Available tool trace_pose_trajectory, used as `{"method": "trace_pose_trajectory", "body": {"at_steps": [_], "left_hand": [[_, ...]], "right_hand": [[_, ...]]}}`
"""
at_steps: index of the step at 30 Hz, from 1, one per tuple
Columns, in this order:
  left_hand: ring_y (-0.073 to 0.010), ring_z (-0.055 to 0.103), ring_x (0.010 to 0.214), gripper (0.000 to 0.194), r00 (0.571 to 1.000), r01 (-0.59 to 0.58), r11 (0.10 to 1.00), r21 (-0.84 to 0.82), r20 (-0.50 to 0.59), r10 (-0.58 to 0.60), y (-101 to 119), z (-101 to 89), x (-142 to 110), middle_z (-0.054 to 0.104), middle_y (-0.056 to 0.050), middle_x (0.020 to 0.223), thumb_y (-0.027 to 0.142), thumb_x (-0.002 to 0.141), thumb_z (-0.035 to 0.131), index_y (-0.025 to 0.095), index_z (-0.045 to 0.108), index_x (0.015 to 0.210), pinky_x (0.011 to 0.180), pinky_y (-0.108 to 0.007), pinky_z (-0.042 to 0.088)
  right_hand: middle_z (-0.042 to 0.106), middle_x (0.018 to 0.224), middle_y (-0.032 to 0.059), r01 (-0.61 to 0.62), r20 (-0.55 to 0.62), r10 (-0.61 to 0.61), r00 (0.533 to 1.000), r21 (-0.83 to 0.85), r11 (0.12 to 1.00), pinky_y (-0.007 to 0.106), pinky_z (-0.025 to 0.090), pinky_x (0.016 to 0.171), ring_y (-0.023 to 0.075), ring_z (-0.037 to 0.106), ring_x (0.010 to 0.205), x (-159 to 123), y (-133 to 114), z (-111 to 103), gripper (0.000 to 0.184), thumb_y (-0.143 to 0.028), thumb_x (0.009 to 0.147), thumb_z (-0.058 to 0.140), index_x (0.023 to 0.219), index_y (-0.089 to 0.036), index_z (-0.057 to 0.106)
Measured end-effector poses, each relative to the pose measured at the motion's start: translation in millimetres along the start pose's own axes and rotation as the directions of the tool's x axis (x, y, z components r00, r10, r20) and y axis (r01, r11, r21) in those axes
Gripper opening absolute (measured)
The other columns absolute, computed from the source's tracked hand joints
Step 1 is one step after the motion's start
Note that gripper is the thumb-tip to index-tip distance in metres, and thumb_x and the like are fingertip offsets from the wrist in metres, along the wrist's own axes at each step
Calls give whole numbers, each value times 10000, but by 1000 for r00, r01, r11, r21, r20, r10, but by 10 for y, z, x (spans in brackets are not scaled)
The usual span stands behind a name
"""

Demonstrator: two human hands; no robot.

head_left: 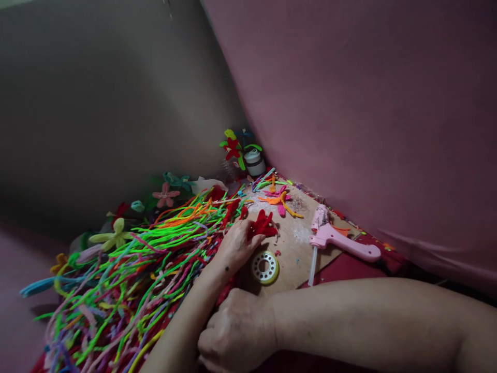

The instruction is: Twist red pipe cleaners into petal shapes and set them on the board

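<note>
My left hand [239,241] reaches over the brown board [289,238], fingers curled around some red pipe-cleaner petals [264,224] with the thumb along their near side. Closer to me, my right hand [238,331] is closed in a fist beside my left forearm; whatever it holds, if anything, is hidden. Between the hands and the glue gun lies a roll of tape [264,267] with a white, holed core. A pink glue gun [330,238] rests on its side to the right, a clear glue stick poking out of it.
A large heap of colourful pipe cleaners [155,264] covers the left side. Orange and pink pipe-cleaner pieces [280,200] lie at the board's far end. Finished flowers [166,195] stand along the left wall, and a small white pot [254,161] sits in the corner. A pink wall [368,114] rises at right.
</note>
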State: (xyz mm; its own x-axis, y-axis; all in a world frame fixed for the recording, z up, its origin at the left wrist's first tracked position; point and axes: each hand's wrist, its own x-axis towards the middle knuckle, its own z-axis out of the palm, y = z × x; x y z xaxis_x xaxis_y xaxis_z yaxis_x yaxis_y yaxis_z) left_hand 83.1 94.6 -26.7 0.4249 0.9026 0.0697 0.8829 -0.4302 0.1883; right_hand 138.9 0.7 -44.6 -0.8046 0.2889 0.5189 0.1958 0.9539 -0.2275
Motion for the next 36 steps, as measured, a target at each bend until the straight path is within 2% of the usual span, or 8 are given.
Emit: {"method": "trace_pose_trajectory", "body": {"at_steps": [3, 7, 13, 18, 23, 27, 33, 36], "left_hand": [[-211, 593, 895, 388, 995, -8, 997, -81, -99, 0, -32, -47, -63, 622, -103, 986, 403, 782, 544, 150, 555, 1076, 755, -320, 465], [-177, 604, 780, 214, 981, 26, 996, -86, -188, -41, -48, -171, -219, 649, -67, 862, 284, 807, 504, 162, 601, 953, 713, -304, 474], [-156, 616, 810, 193, 968, -14, 980, -199, -248, -36, -73, -286, -635, 678, -41, 895, 291, 834, 477, 190, 634, 880, 727, -267, 466], [-133, 604, 726, 182, 971, 26, 940, -340, -216, -105, -36, -268, -960, 674, -12, 802, 299, 825, 498, 196, 647, 844, 682, -233, 454], [-128, 563, 656, 192, 973, 93, 809, -580, -119, -197, 55, -269, -1076, 642, -3, 709, 322, 796, 526, 181, 657, 810, 640, -224, 444], [-120, 513, 618, 204, 960, 152, 673, -724, -54, -275, 43, -185, -1093, 594, 7, 644, 344, 775, 548, 166, 648, 757, 604, -219, 426], [-116, 501, 646, 197, 934, 119, 543, -831, -91, -345, -6, 5, -1157, 592, 12, 672, 345, 763, 569, 166, 652, 759, 621, -213, 416], [-115, 498, 654, 194, 927, 110, 451, -886, -72, -368, 5, 71, -1176, 583, 14, 682, 344, 764, 568, 164, 643, 763, 622, -215, 412]], "right_hand": [[616, 500, 5, 15, -31, -15, 999, -22, 1000, 264, 221, 319, 155, 566, 451, -4, 17, 41, 229, -269, 767, 482, 591, -165, 584], [609, 496, 4, 29, -69, -33, 997, -55, 998, 270, 241, 328, 155, 566, 450, -21, 39, 83, 220, -273, 756, 479, 598, -160, 582], [543, 432, -12, 126, -131, -141, 981, -116, 985, 260, 275, 353, 136, 501, 396, -46, 53, 53, 174, -203, 707, 512, 540, -173, 547], [490, 377, -22, 124, -178, -144, 973, -123, 985, 262, 211, 331, 126, 398, 333, -74, 40, 95, 228, -245, 722, 496, 503, -193, 529], [570, 442, -10, 182, -219, -209, 953, -136, 974, 281, 263, 377, 133, 451, 376, -120, 54, 144, 194, -213, 703, 511, 522, -190, 578], [568, 429, -7, 148, -216, -174, 961, -134, 980, 272, 287, 388, 138, 480, 369, -141, 72, 194, 208, -253, 714, 501, 551, -182, 609], [538, 403, -11, 193, -189, -217, 958, -140, 971, 275, 316, 395, 140, 492, 363, -168, 86, 264, 222, -247, 711, 482, 526, -179, 583], [512, 373, -17, 221, -183, -237, 954, -104, 970, 269, 308, 397, 121, 462, 347, -179, 77, 245, 238, -241, 698, 469, 477, -187, 537]]}}
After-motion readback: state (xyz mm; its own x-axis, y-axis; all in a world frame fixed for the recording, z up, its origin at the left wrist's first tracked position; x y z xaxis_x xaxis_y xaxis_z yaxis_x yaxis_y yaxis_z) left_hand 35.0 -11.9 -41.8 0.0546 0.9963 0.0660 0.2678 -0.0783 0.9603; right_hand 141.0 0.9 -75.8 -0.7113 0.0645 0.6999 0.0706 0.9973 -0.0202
